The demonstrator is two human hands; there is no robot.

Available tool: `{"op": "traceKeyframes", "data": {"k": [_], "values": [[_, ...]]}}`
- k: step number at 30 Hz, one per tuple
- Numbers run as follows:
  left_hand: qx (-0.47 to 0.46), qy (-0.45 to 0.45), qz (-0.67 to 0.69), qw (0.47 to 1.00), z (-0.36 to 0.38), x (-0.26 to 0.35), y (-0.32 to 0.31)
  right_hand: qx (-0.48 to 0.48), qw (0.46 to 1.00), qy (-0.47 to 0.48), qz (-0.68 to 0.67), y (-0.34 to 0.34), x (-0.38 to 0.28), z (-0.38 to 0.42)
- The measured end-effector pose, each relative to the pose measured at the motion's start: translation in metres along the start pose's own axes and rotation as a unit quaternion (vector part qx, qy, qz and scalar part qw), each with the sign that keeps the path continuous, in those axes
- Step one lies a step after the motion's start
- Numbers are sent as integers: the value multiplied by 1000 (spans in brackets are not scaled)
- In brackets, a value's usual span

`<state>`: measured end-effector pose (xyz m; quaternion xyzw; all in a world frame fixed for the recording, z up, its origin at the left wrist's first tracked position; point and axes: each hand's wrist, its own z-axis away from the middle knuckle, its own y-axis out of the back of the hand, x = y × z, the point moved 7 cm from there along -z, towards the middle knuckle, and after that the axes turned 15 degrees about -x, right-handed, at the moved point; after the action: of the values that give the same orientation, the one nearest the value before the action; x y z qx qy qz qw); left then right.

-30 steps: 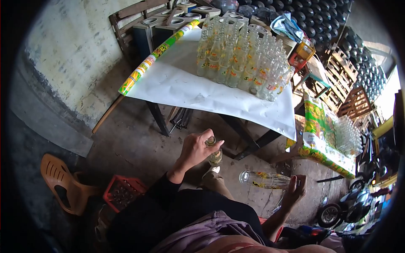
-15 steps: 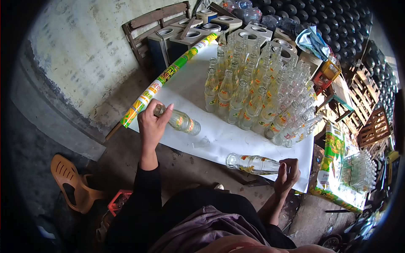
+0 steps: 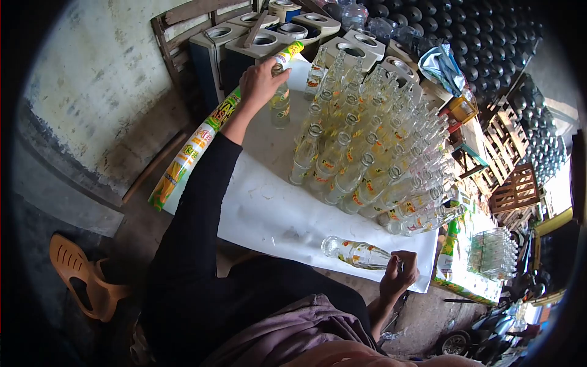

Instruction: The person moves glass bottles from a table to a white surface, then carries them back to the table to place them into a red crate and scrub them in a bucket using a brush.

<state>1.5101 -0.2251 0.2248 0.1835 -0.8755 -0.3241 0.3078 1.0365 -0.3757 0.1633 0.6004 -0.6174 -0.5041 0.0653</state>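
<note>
Okay, so from the head camera the left hand (image 3: 260, 81) is reaching out to the far left part of the white-covered table (image 3: 244, 205), and its fingers are closing around the neck of a clear glass bottle (image 3: 280, 109). That one is pointing base-down and sitting more or less upright, a little left of the big group of bottles (image 3: 367, 150), though I can't tell if its base is actually touching the white cover. Meanwhile the right hand (image 3: 400, 273) is hanging out near the front edge, fingers curling around the neck end of a second bottle (image 3: 358, 252), which is pointing sideways with its base towards the left (can't tell if it's resting on the cover or just above it, sorry). Between and beyond the two hands, the big group is standing packed close together, necks up, with yellow and red print showing on the glass. A colourful printed roll (image 3: 183, 160) is running along the left edge of the table, partly passing behind the left arm. Off to the right, another batch of bottles (image 3: 492, 254) is standing on a lower printed surface (image 3: 449, 269), and an orange plastic chair (image 3: 78, 275) is sitting on the floor at the left.
</note>
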Motion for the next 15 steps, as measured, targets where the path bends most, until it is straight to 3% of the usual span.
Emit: {"op": "traceKeyframes", "data": {"k": [5,9,15], "values": [[-52,-34,18,998,-71,-32,-78,6,997,-57,44,-16,-27,-3],[-101,-37,24,994,-93,-35,-113,20,993,-77,89,-35,-56,-10],[-153,-51,57,985,-113,-44,-157,-32,992,-77,92,-71,-97,-30]]}}
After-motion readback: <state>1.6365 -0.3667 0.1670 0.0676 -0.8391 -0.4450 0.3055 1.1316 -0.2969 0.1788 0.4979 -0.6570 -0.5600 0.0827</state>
